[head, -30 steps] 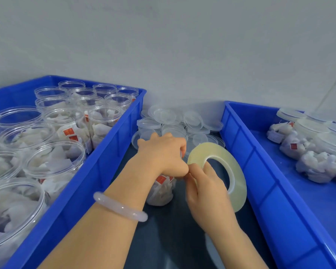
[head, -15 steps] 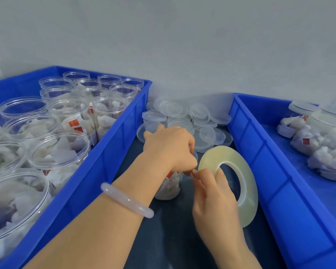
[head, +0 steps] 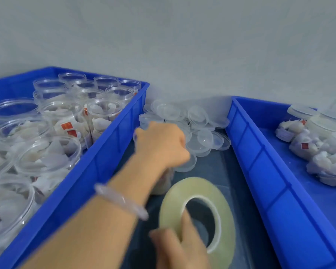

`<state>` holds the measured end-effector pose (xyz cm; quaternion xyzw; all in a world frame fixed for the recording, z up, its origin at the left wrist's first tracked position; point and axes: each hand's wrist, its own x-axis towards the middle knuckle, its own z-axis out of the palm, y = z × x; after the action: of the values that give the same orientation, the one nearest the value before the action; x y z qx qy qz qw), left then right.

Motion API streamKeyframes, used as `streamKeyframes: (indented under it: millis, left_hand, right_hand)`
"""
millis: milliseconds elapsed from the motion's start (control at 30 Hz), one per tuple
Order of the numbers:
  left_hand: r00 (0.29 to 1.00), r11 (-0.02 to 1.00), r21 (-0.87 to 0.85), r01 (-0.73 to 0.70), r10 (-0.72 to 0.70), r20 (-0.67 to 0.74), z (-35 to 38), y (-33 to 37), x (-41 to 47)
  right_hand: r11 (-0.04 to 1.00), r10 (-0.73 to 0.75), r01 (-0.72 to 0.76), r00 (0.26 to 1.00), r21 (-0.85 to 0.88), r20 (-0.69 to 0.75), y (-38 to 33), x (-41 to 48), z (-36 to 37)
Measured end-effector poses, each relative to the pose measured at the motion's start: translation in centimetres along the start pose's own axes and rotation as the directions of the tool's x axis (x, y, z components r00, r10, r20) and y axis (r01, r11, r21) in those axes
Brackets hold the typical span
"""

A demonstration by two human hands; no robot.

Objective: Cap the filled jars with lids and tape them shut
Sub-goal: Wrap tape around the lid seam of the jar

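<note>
- Nearest, the right grip [head: 179,247], blurred, pinches a tape roll [head: 200,186] by its lower rim, held tilted above the dark desk [head: 233,171].
- Just beyond, the left grip [head: 161,144], a pale bracelet [head: 120,200] on its wrist, curls over the lid [head: 189,164] of a filled jar [head: 163,184] standing on the desk between two bins.
- The left bin [head: 97,171] holds open filled jars [head: 105,117].
- Loose lids [head: 204,136] are piled behind the hand.
- The right bin [head: 260,171] holds capped jars [head: 318,150].
</note>
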<state>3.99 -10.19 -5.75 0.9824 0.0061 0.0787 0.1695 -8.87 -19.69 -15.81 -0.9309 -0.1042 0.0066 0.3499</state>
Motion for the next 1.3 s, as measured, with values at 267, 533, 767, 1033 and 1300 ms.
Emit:
streamKeyframes:
  millis: [267, 533, 767, 1033, 1300]
  left_hand:
    - [0.985, 0.989, 0.031, -0.143, 0.14, 0.099, 0.4, 0.1, 0.4]
    - [0.862, 0.791, -0.375, -0.484, 0.357, -0.359, -0.1, -1.4, -1.3]
    - [0.904, 0.434, -0.869, -0.236, -0.23, -0.361, 4.7, -3.9, -3.4]
    - [0.948, 0.132, -0.987, -0.096, -0.289, -0.131, 7.3, -4.8, -2.2]
    - [0.975, -0.005, -0.999, -0.032, -0.218, -0.03, 7.2, -5.5, -2.1]
  right_hand:
    - [0.96, -0.281, 0.275, 0.93, -0.059, -0.237, 2.2, 2.4, -2.8]
    - [0.995, -0.064, 0.052, 0.987, -0.084, -0.149, 5.1, 9.2, -5.7]
    - [0.976, -0.076, 0.062, 0.995, -0.208, -0.061, 6.1, 9.9, -4.8]
    - [0.948, -0.09, 0.057, 0.991, -0.312, -0.095, 6.5, 10.1, -4.3]
    - [0.937, -0.275, 0.332, 0.892, 0.105, -0.359, 3.7, 8.6, -5.1]
